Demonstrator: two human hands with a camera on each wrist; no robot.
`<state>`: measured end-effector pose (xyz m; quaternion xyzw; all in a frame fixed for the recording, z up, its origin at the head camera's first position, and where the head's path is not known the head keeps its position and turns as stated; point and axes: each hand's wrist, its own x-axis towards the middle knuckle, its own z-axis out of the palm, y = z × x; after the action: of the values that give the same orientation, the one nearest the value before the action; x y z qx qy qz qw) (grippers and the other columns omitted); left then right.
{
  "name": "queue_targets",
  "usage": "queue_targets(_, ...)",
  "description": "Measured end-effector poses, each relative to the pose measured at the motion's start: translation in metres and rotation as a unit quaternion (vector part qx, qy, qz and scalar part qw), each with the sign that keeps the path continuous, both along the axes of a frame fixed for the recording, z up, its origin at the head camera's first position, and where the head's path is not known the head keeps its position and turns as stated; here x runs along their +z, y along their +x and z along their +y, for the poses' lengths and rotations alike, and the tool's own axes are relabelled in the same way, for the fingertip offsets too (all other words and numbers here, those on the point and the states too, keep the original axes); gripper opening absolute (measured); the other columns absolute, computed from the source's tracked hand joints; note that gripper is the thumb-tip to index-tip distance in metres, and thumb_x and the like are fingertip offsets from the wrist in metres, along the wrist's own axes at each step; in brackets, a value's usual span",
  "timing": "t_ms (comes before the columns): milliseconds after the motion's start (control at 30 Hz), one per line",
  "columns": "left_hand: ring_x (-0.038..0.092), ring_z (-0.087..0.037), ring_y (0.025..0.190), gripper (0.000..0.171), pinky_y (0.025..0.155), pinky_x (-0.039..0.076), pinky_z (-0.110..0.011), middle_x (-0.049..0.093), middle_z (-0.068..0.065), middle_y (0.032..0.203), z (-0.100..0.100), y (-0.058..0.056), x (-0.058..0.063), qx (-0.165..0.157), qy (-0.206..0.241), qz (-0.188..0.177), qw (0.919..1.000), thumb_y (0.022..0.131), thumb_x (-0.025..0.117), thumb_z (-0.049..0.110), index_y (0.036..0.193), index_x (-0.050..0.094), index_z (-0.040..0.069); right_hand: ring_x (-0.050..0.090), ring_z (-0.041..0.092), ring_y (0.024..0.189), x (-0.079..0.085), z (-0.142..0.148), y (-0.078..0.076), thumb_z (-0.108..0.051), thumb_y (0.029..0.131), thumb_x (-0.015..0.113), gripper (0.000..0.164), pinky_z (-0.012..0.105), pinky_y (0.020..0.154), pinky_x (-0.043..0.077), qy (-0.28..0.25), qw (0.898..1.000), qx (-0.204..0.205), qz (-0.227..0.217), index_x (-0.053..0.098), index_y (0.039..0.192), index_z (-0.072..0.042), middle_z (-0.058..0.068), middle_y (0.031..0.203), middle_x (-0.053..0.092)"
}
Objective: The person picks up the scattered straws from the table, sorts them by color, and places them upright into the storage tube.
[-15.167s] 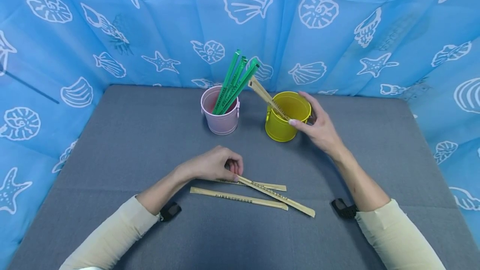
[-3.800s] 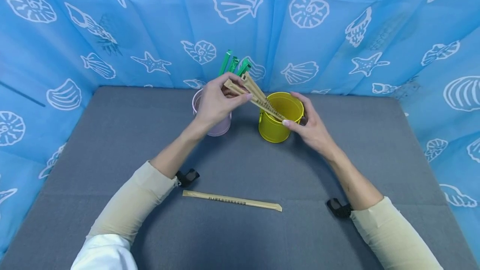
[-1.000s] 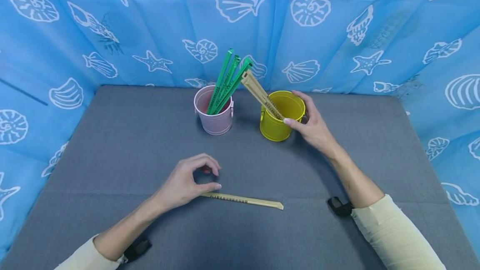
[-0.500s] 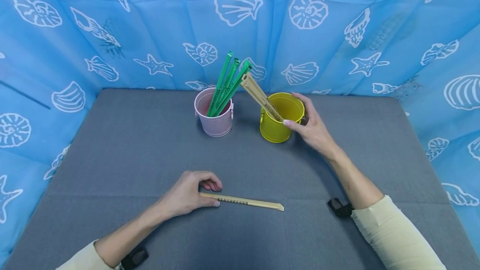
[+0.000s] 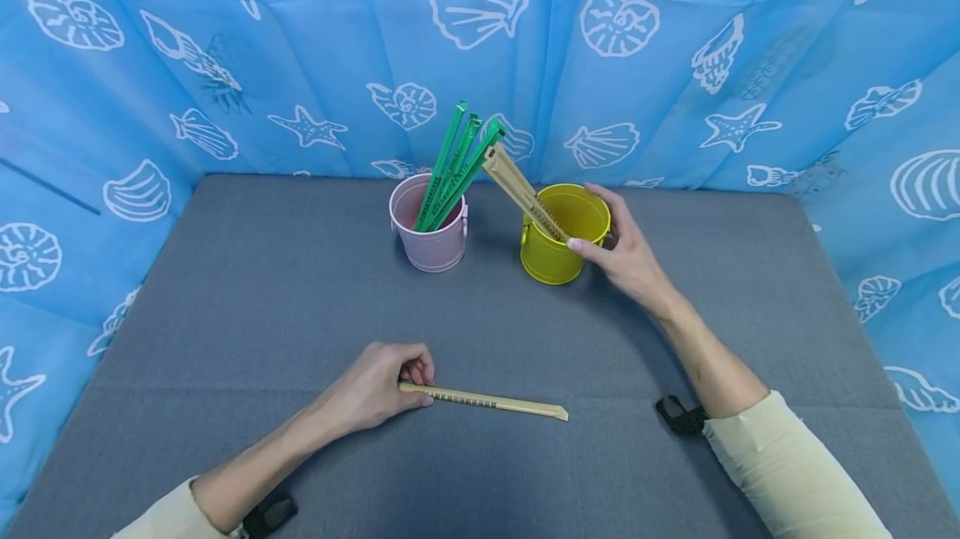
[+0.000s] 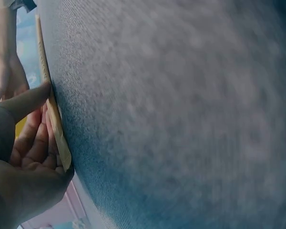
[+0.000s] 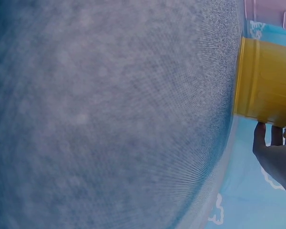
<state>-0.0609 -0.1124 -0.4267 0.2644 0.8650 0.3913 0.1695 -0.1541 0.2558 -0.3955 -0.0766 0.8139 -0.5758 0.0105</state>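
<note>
My left hand (image 5: 378, 385) pinches the left end of a tan paper-wrapped straw (image 5: 498, 402) between thumb and fingers. The straw lies along the grey table; in the left wrist view the thumb presses across the straw (image 6: 57, 124). My right hand (image 5: 633, 252) grips the right side of a yellow bucket (image 5: 551, 262), thumb at the front rim and fingers round the far side. Several tan wrapped straws (image 5: 521, 189) lean leftward out of this bucket. In the right wrist view, fingertips of the right hand (image 7: 276, 152) touch the bucket wall (image 7: 267, 81).
Left of the yellow bucket stands a pink bucket (image 5: 432, 249), with several green wrapped straws (image 5: 457, 168) tilted right in it. A blue curtain (image 5: 315, 47) with white shell prints hangs behind the grey table (image 5: 262, 289).
Earlier, the left hand put tan straws into the yellow bucket beside one there. It has since come back to the table and taken hold of the straw lying there. The right hand stays put.
</note>
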Motion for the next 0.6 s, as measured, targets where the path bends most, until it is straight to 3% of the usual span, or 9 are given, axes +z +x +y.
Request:
queue_targets(400, 0.059, -0.002, 0.067, 0.028, 0.06, 0.051, -0.022, 0.06, 0.015, 0.072, 0.0029, -0.0012, -0.0004, 0.009, 0.02, 0.0, 0.9998, 0.076, 0.084, 0.003, 0.082, 0.063, 0.02, 0.04, 0.031, 0.135, -0.0004, 0.0006, 0.0001, -0.016, 0.09, 0.073, 0.08, 0.054, 0.112, 0.028, -0.009, 1.0, 0.003, 0.0, 0.027, 0.155, -0.021, 0.009, 0.154, 0.035)
queue_targets(600, 0.063, -0.005, 0.069, 0.022, 0.061, 0.053, -0.025, 0.064, 0.011, 0.076, 0.0028, -0.005, 0.0062, 0.009, 0.048, -0.039, 0.9981, 0.081, 0.081, 0.004, 0.086, 0.065, 0.017, 0.039, 0.03, 0.137, -0.0003, 0.0002, -0.0001, -0.017, 0.09, 0.073, 0.08, 0.053, 0.114, 0.026, 0.001, 1.0, 0.002, 0.005, 0.027, 0.155, -0.021, 0.008, 0.155, 0.034)
